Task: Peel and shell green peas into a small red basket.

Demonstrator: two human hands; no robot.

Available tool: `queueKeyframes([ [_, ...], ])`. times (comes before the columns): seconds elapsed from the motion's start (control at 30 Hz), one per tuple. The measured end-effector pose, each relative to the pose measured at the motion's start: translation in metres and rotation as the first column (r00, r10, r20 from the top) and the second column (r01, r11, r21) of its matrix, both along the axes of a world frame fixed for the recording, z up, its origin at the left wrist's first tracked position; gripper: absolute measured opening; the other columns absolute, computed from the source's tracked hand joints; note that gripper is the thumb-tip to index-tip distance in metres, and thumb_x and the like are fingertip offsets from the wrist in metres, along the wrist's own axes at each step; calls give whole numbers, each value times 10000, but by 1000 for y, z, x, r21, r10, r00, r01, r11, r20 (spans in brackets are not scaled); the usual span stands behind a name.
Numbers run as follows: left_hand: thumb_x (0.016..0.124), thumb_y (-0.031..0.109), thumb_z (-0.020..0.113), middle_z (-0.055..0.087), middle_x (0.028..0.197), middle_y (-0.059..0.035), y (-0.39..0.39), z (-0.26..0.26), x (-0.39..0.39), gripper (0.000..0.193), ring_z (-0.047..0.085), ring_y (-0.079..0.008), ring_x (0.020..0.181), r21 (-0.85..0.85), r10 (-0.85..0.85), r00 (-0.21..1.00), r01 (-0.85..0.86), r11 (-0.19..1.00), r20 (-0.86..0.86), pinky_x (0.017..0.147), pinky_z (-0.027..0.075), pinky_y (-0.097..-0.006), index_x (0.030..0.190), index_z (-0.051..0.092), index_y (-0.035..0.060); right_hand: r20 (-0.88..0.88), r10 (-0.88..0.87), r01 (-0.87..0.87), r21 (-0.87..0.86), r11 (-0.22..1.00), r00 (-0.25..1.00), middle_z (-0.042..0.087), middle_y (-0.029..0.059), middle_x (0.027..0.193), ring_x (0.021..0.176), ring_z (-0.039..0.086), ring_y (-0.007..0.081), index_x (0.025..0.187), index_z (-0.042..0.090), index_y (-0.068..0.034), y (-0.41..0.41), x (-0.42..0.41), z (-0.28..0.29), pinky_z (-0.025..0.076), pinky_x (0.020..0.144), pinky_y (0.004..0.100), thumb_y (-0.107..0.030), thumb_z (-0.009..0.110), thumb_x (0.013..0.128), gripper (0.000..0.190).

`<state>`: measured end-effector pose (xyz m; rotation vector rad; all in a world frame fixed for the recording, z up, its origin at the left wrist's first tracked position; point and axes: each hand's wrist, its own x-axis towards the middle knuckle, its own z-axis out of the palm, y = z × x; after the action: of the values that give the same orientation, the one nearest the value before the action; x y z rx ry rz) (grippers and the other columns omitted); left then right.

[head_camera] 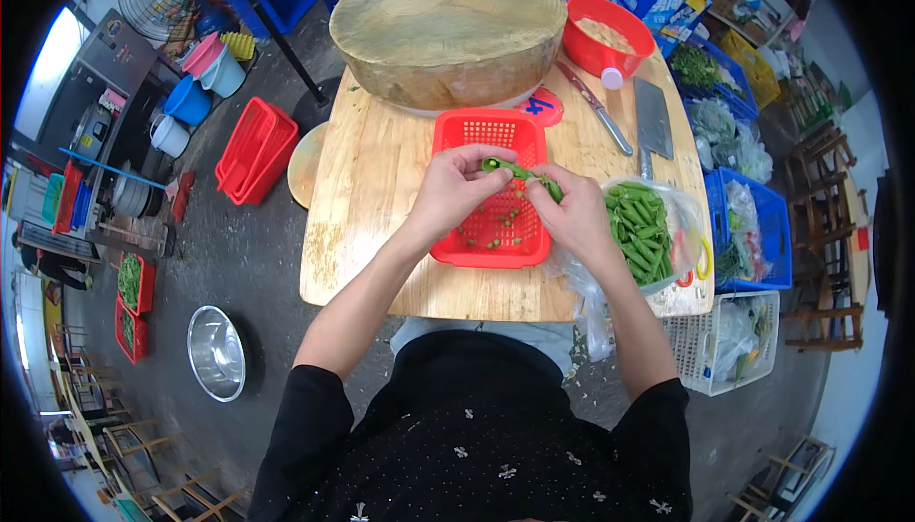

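Note:
Above a red perforated plastic basket (489, 259), both my hands hold an opened green pea pod (518, 170). My left hand (461, 182) pinches one end, where the split pod shows peas inside. At the other end, the fingers of my right hand (572, 209) grip the pod. Several loose green peas (509, 219) lie scattered on the basket's floor. Just right of my right hand, a clear plastic container holds many whole pea pods (640, 232). A crumpled clear plastic bag (592, 300) hangs over the table's near edge beside my right forearm.
A thick round wooden chopping block (450, 14) stands at the back of the wooden table (372, 250). To its right are a red bowl (582, 50), a knife (597, 109) and a cleaver (653, 121). Blue crates (775, 236) stand right of the table; a steel bowl (216, 354) sits on the floor.

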<state>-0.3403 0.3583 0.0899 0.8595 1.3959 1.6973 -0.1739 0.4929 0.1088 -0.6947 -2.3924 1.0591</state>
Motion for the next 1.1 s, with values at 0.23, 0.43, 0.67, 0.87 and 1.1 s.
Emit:
queueKeyframes([
  [0.23,1004,19,702,762,1106,-60,3,-7,-8,255,711,-76,936,-58,-17,1000,17,998,8,842,587,-232,1254,729,-25,-29,10,-9,59,998,1000,692,236,719,606,699,350,1101,792,-50,-4,-5,2,540,609,444,-312,739,975,295],
  [0.43,976,-17,656,761,1125,-65,12,-7,-6,265,710,-82,959,-92,-27,974,6,996,-227,844,589,-239,1231,728,-30,-80,-50,45,-63,997,996,700,225,717,602,709,314,1078,794,-51,7,-12,-22,542,610,443,-301,718,1002,273],
  [0.67,973,-19,647,759,1166,-80,10,-19,-13,313,731,-112,1029,-110,-70,981,51,993,-180,936,608,-271,1280,704,-40,-4,38,-35,271,962,999,733,219,802,722,738,395,1116,770,-74,3,-11,-11,575,667,481,-232,697,1001,209],
  [0.87,975,61,781,789,1160,-86,9,-5,-14,341,740,-114,1023,-127,-166,986,164,978,-5,931,602,-272,1298,719,-29,-36,150,-122,403,907,988,760,202,975,844,743,417,1127,767,-91,9,-5,-6,587,722,520,-212,713,979,198],
  [1.1,970,103,818,802,1126,-64,14,-7,-18,302,733,-91,1001,-157,-209,954,178,971,-213,909,587,-251,1247,771,-8,34,121,-126,197,972,992,743,230,898,821,732,439,1106,777,-88,9,-3,2,570,718,530,-225,705,1002,187],
])
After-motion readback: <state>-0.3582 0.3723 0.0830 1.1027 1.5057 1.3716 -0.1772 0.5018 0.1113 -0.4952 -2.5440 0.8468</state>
